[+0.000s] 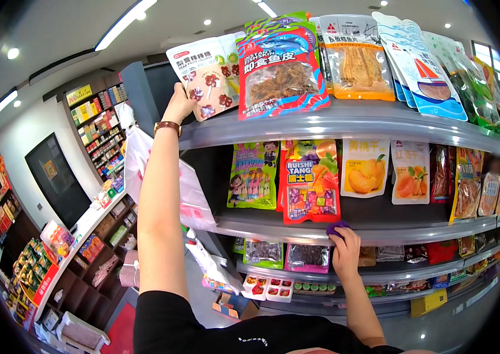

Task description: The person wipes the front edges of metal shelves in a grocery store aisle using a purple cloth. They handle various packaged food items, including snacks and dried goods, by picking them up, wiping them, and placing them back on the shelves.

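At the left end of the top shelf, my left hand grips the left edge of a beige pouch printed with red flower-shaped lollipops. The pouch leans, and part of my fingers is hidden behind it. Right beside it stands a red and blue fish-skin snack bag. Lower down, my right hand presses a purple cloth against the clear front strip of the second shelf. Just above that hand stands a red bag of fruit candy.
More snack bags fill the top shelf to the right. Dried-fruit pouches stand on the second shelf. A white plastic bag hangs at the shelf's left end. Below are white trays and an open cardboard box. A counter runs along the left.
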A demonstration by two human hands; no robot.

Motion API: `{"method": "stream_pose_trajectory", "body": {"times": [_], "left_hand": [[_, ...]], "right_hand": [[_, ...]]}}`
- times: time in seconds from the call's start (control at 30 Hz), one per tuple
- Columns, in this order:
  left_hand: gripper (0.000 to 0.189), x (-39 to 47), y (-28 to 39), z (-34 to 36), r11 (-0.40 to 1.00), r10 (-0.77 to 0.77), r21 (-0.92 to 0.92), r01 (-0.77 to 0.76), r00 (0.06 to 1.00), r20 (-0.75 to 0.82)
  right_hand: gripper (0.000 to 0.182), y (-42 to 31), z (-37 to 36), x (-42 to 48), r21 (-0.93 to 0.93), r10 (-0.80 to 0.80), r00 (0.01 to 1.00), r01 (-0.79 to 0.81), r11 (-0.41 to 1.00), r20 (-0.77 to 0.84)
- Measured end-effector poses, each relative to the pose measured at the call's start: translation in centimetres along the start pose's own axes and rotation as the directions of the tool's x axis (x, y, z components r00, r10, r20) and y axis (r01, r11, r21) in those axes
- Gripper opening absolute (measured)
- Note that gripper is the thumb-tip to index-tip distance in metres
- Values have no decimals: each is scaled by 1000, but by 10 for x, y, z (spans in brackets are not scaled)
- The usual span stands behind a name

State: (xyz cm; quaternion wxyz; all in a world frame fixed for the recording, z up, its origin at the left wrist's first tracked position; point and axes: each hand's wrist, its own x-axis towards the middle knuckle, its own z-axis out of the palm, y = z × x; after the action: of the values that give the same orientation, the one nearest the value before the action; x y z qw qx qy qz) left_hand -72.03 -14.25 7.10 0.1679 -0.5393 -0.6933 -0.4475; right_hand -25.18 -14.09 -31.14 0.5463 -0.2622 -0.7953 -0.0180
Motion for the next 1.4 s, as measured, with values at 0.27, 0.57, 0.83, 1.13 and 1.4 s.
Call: {"method": "stream_pose_trajectory", "body": {"times": [0.27,0.57,0.83,1.13,1.4], "left_hand": [[49,7,25,-5,967,-164,212,143,983,83],[58,-63,39,-7,911,387,307,-277,831,-400],[29,-285,59,57,796,601,57,-602,775,-196],[35,-370,16,175,980,180,-77,-181,983,-27],[108,-258,-91,227,885,-334,366,287,940,73]], "right_hand": [[39,-2,-2,1,-30,-11,1000,11,999,13],[51,6,-22,-4,-95,-57,978,78,992,201],[47,35,-66,-3,-322,43,995,-11,947,93],[45,-9,-8,-7,-272,50,998,-39,962,32],[43,-50,29,12,-108,21,978,1,994,207]]}}
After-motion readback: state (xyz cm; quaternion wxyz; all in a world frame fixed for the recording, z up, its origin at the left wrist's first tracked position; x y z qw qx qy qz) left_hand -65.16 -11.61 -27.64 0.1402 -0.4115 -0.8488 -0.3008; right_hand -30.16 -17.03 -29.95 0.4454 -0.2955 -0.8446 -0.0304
